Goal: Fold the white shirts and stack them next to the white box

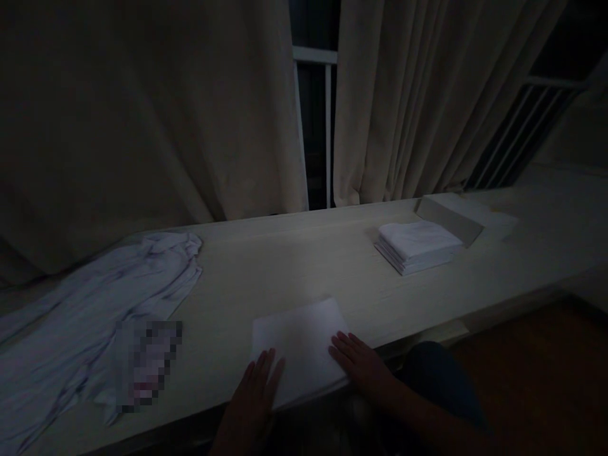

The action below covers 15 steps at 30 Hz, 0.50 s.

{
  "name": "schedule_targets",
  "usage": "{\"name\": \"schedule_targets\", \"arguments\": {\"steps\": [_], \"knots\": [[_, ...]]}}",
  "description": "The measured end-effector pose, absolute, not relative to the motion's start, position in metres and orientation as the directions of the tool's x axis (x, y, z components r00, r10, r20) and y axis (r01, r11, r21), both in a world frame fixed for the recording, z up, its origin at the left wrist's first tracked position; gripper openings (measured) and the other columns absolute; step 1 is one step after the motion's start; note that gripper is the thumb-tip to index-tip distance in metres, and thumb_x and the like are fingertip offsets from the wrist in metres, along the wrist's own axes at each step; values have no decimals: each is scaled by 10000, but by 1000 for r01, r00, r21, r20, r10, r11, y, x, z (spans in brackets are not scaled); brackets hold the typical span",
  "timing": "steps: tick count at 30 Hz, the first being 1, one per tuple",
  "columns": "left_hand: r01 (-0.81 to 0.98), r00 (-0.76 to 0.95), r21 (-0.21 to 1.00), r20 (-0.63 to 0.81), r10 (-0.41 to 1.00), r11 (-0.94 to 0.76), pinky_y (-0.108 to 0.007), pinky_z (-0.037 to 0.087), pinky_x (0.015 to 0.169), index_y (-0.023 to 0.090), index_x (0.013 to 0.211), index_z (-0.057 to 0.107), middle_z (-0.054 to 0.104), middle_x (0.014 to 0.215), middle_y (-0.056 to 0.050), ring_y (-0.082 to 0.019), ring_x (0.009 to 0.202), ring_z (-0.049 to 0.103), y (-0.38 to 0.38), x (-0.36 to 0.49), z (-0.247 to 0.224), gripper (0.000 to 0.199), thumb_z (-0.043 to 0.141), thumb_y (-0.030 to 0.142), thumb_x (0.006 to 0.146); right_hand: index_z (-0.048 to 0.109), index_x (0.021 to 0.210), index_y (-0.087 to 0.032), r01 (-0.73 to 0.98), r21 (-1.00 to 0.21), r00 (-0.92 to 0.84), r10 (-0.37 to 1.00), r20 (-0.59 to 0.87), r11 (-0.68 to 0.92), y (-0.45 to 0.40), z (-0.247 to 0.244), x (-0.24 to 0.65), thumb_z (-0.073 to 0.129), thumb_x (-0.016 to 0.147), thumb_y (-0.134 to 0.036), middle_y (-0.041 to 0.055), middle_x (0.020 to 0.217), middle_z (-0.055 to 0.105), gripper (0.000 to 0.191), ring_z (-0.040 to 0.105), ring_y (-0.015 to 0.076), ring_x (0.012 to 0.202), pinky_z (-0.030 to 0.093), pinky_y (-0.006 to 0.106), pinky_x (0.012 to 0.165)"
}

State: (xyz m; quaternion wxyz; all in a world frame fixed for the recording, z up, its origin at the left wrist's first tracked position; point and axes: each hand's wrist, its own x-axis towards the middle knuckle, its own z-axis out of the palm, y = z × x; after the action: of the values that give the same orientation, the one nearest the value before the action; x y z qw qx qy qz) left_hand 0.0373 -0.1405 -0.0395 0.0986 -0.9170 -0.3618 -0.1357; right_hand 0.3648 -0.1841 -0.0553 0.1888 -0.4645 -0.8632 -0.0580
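A flat white rectangle, perhaps folded cloth (304, 345), lies at the front edge of a long pale table (285, 259). My left hand (254, 396) rests at its left edge, with the fingers stretched out. On its right edge lies my right hand (358, 361), fingers extended and flat. Neither hand is closed around anything. Farther back on the right sits a neat stack of folded white cloths (418, 244). A rumpled white garment or cloth (109, 294) spreads over the left end of the table.
Behind the folded stack is an open box (451, 215) with white material by it. Beige curtains (228, 114) hang along the back edge, with white window bars (327, 126) between them. A blurred-out patch (152, 361) covers something on the left.
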Motion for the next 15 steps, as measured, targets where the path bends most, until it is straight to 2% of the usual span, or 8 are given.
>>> {"name": "schedule_targets", "arguments": {"steps": [1,3,6,9,11,13,15], "knots": [[681,708,-80,327,626,-728,-475,380,1099,202,1493,208,278,1542,-128,-270,1412,281,-140,32,-42,865,501,75,689,368,1439,-167,817,-105,-490,779,390,567,-185,-54,367,470,789,-52,97,1465,417,668,258,232,1410,336,476,1115],[665,705,-26,353,615,-747,-460,418,1077,233,1467,292,377,1496,-105,-252,1376,356,-136,22,-48,860,460,28,648,420,1408,-178,797,-192,-462,782,418,573,-186,-49,372,486,750,-97,90,1436,458,666,340,223,1375,366,442,1100],[679,617,185,380,689,-710,-468,487,1012,316,1320,507,553,1363,-42,-262,1295,473,-128,11,-43,687,491,106,666,515,1322,-227,763,-368,-327,809,488,531,-187,-27,379,499,709,-162,66,1350,554,617,490,229,1270,418,418,1057],[727,393,472,309,866,-499,-445,549,915,363,1156,602,672,1202,12,-264,1153,602,-119,21,-6,476,538,244,699,591,1187,-260,680,-603,-55,849,526,418,-180,15,383,531,729,-237,54,1178,661,462,615,246,1098,491,409,955],[740,126,624,240,963,-252,-386,585,784,323,1113,599,713,1095,1,-243,961,688,-106,40,32,388,577,355,727,580,1145,-246,561,-769,178,863,473,306,-165,48,385,558,768,-274,59,1081,686,379,660,229,969,534,368,848],[668,-26,736,174,984,-113,-349,576,706,276,1181,541,727,1027,-27,-221,854,702,-85,65,64,486,603,463,737,497,1231,-228,431,-873,302,875,379,230,-140,72,391,596,799,-314,56,1006,697,451,676,207,859,547,337,750],[566,-36,823,71,997,-38,-327,557,627,244,1231,495,739,936,-45,-203,750,697,-58,89,79,559,580,524,754,427,1294,-211,337,-928,305,914,266,158,-107,81,399,637,803,-363,47,913,706,556,675,194,731,541,309,625]]}}
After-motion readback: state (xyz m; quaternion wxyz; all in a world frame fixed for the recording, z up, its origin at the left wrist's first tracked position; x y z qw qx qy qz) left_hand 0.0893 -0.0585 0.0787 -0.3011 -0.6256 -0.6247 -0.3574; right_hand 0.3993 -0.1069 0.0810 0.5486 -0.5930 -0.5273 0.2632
